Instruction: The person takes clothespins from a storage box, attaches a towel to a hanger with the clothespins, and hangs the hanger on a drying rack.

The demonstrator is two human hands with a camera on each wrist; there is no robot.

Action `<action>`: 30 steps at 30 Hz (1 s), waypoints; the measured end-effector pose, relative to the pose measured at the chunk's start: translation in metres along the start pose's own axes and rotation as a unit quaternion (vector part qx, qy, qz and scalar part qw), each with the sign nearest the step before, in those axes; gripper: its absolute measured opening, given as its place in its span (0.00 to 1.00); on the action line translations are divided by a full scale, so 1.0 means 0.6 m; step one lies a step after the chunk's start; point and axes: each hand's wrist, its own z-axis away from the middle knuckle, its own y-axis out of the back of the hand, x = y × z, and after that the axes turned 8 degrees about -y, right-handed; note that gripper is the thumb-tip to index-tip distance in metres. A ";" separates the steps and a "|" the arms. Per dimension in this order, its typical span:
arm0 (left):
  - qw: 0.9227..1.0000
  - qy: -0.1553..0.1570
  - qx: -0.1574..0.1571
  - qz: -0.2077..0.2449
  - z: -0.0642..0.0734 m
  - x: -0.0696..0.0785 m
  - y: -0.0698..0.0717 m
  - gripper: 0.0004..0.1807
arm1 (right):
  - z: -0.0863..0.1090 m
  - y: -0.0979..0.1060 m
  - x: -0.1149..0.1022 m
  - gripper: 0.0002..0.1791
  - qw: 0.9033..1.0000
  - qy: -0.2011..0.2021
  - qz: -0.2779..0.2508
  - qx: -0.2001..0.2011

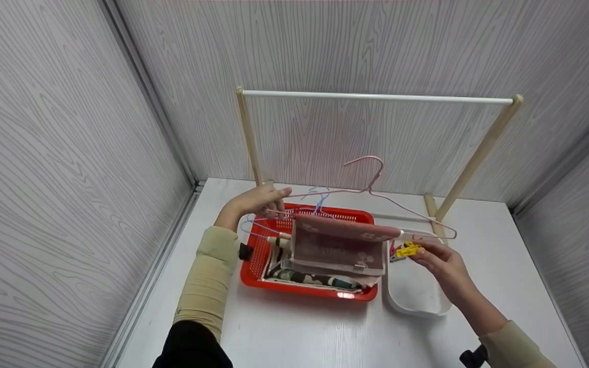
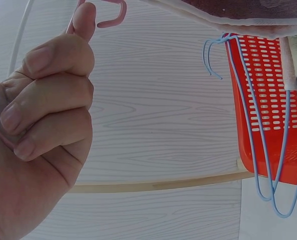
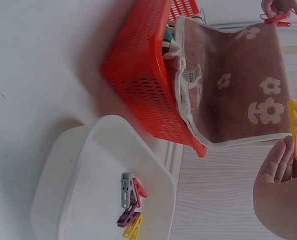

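Observation:
My left hand (image 1: pixel 264 200) grips the left end of a pink hanger (image 1: pixel 411 208), its fingers curled round the wire in the left wrist view. Over the hanger's lower bar hangs a dusty-pink towel (image 1: pixel 343 250) with pale flowers and a white border. A red clothespin (image 3: pixel 276 20) sits at the towel's far corner in the right wrist view, close to the left hand. My right hand (image 1: pixel 443 268) pinches a yellow clothespin (image 3: pixel 296 125) right at the towel's near corner.
Below the towel stands a red basket (image 1: pixel 253 280) with folded cloths and blue hangers (image 2: pixel 268 165). To its right, a white tub (image 1: pixel 417 306) holds several clothespins (image 3: pixel 131 200). Behind rises a wooden rack with a white rail (image 1: pixel 376 96).

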 end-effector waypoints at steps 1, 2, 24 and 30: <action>1.000 0.000 0.001 -0.002 0.000 0.000 0.000 0.56 | 0.000 -0.001 -0.001 0.22 1.000 0.004 0.005 0.000; 1.000 0.003 0.003 -0.004 0.000 0.000 -0.001 0.53 | 0.000 -0.001 -0.002 0.24 1.000 0.009 0.011 0.001; 1.000 0.012 0.006 -0.010 -0.001 -0.002 -0.002 0.39 | 0.002 -0.007 -0.022 0.19 0.990 0.069 0.069 0.097; 1.000 0.014 0.009 -0.012 -0.001 -0.006 -0.004 0.44 | 0.002 -0.015 -0.026 0.20 0.980 0.114 0.095 0.131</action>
